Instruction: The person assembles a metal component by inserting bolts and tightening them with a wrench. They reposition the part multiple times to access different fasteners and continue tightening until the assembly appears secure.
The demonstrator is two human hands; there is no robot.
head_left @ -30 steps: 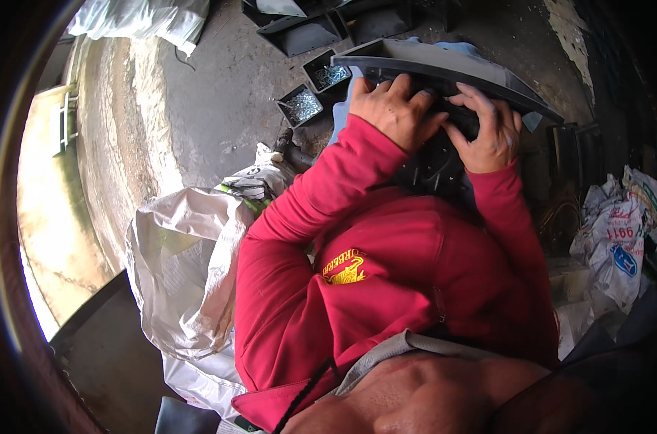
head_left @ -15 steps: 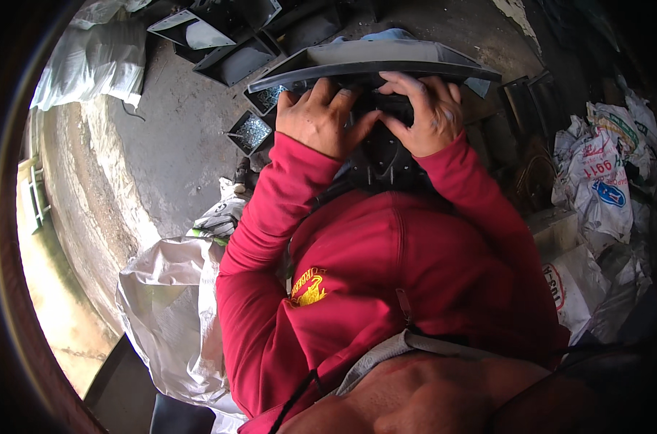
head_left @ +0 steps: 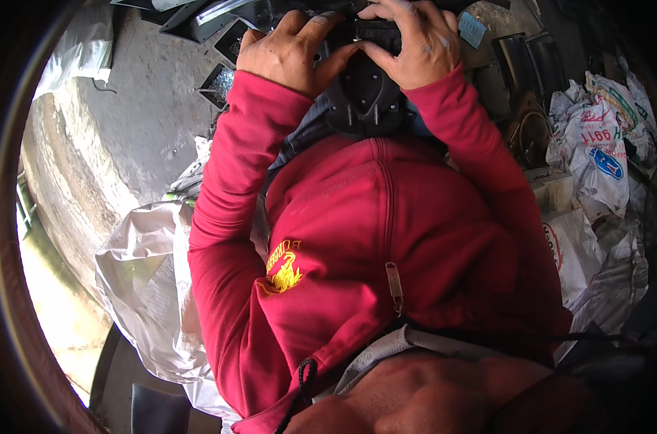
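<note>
At the top edge of the head view, a black moulded plastic part (head_left: pixel 364 94) with small studs and ribs rests against my lap. My left hand (head_left: pixel 288 56) has its fingers curled over the part's far end, thumb stretched inward. Opposite it, my right hand (head_left: pixel 421 49) grips the other side, fingers bent and thumb pointing at the left thumb. The thumb tips nearly meet near the middle of the part. The picture's edge cuts off what lies beyond my fingers.
Left of my left hand, a small black tray (head_left: pixel 211 92) holds shiny small metal pieces. Black panels (head_left: pixel 191 23) lie beyond it. White sacks lie at the left (head_left: pixel 151 267) and right (head_left: pixel 596 145). Dark panels (head_left: pixel 531 65) stand at the right, near a light blue scrap (head_left: pixel 472 30).
The view has shifted, so hands and plastic part sit higher in it. The wide black panel edge seen under my fingers before is now almost wholly out of the picture.
</note>
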